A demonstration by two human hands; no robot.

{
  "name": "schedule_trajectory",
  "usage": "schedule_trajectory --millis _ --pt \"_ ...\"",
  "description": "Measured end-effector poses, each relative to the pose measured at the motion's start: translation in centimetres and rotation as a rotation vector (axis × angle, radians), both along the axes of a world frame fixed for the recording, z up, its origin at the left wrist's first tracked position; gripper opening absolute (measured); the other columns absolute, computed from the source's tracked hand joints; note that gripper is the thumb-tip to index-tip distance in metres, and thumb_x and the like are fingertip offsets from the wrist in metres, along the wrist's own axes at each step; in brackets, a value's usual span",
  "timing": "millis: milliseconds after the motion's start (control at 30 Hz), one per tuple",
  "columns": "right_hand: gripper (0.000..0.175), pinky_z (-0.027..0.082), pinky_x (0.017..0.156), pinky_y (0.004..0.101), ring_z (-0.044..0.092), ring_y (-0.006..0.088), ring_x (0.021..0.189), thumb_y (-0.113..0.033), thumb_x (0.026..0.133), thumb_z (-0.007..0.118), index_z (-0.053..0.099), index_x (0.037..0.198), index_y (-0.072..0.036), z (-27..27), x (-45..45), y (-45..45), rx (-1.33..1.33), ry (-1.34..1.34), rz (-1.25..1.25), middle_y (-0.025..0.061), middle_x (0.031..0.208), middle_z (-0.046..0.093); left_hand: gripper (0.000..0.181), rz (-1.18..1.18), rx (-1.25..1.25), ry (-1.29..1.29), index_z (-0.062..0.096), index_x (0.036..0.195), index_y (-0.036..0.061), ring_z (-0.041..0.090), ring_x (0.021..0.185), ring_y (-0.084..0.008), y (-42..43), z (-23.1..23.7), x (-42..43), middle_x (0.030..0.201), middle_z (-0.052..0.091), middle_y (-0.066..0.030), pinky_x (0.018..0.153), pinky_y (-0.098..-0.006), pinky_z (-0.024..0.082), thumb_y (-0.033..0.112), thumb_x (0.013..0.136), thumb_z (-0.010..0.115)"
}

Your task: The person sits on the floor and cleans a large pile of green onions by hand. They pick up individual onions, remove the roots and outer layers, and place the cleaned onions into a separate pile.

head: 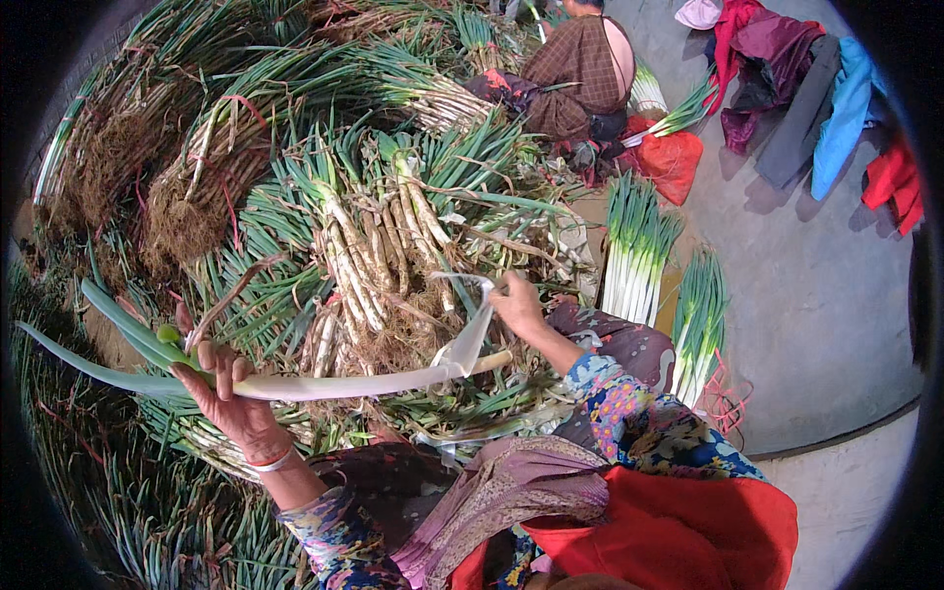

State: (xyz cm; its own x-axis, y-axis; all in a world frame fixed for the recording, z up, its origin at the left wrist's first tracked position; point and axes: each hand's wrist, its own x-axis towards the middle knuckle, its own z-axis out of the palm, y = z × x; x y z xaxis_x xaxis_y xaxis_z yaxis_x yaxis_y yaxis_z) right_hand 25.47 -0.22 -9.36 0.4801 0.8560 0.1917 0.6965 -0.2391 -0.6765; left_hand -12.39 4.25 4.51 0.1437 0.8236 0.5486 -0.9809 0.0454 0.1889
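Observation:
My left hand is closed around the green upper end of a long scallion, which lies across the view with its pale root end to the right. A thin whitish outer skin peels away near that end, and my right hand pinches it between thumb and fingers, above the stalk. Behind the held stalk sits a heap of unpeeled scallions with brown, soil-stained roots. To the right stand two groups of clean white-and-green scallions, one larger and one smaller.
Tied bundles of rooted scallions fill the upper left, with more greens at the lower left. Another person sits at the top beside a red cloth. Garments lie or hang at the upper right. Pink twine lies at right.

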Motion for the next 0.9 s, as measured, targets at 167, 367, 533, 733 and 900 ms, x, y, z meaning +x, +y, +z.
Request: schedule_trajectory --millis 167,367,533,733,900 --pt "0.026 0.050 0.063 0.0344 0.062 0.0222 0.069 -0.019 0.073 0.064 0.060 0.089 0.001 -0.3 4.5 -1.6 -0.115 0.013 -0.239 0.0145 0.076 0.064 0.057 0.146 -0.058 0.015 0.020 0.140 0.0031 0.036 0.051 -0.0060 0.8 -0.5 -2.4 0.080 0.042 -0.0031 0.050 -0.0222 0.036 0.029 0.095 0.044" --pt "0.040 0.047 0.064 0.0403 0.063 0.0279 0.068 -0.032 0.073 0.061 0.060 0.084 0.006 -6.6 16.2 -4.6 0.004 -0.080 -0.411 0.0165 0.072 0.063 0.032 0.229 -0.270 -0.009 0.042 0.088 0.0009 0.032 0.049 -0.0092 1.1 -0.7 -4.9 0.070 0.039 -0.0025 0.045 -0.0222 0.031 0.032 0.094 0.047" --pt "0.036 0.047 0.075 0.0421 0.061 0.0387 0.083 -0.031 0.069 0.060 0.063 0.089 -0.001 -6.5 21.1 -6.8 -0.183 -0.190 -0.428 0.0236 0.082 0.063 0.033 0.179 -0.347 -0.051 0.042 0.086 0.0007 0.032 0.047 -0.0077 2.6 -2.5 -6.3 0.070 0.038 -0.0021 0.044 -0.0221 0.028 0.032 0.092 0.051" --pt "0.038 0.047 0.071 0.0352 0.063 0.0277 0.082 -0.035 0.086 0.054 0.058 0.109 -0.005 2.3 12.9 -5.2 -0.186 -0.234 -0.004 0.0161 0.088 0.065 0.041 0.192 -0.517 -0.072 0.040 0.083 0.0008 0.031 0.050 -0.0098 4.1 -4.7 -6.3 0.061 0.032 0.0000 0.044 -0.0227 0.028 0.040 0.091 0.049" --pt "0.034 0.048 0.073 0.0331 0.062 0.0254 0.084 -0.030 0.086 0.057 0.057 0.112 -0.008 8.6 -2.5 -4.8 0.092 -0.167 0.672 0.0125 0.099 0.063 0.051 0.218 -0.671 -0.099 0.037 0.085 -0.0021 0.037 0.052 -0.0138 6.0 -6.5 -5.5 0.067 0.037 -0.0053 0.047 -0.0238 0.036 0.047 0.084 0.053"
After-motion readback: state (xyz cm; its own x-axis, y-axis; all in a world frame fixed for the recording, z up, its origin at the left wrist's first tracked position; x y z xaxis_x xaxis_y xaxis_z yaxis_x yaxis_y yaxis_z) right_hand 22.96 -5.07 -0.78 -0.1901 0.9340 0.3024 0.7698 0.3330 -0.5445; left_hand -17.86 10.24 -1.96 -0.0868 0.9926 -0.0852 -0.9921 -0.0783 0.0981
